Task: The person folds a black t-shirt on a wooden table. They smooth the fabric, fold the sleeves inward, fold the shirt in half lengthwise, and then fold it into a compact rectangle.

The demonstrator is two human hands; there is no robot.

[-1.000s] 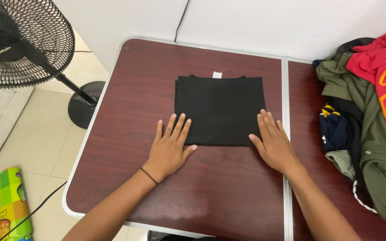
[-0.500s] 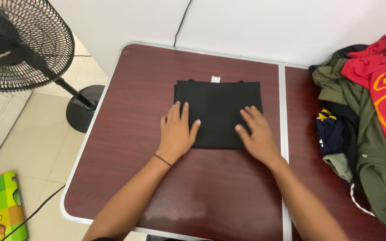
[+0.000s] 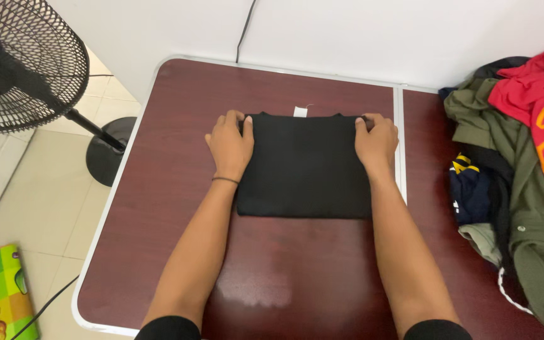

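1. Now we see no container; the folded black shirt (image 3: 303, 167) lies flat mid-counter (image 3: 177, 126).
2. Its white tag (image 3: 300, 111) points at the wall, with the long axis running away from us.
3. Our left hand (image 3: 229, 146) and right hand (image 3: 377, 143) each close a grip on a far corner.
4. A clothes pile (image 3: 517, 164) lies well to the right, and a fan (image 3: 20, 69) stands on the left.

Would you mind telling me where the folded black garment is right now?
It lies on the dark red table, centre of the head view, its far corners gripped by the left hand and right hand.
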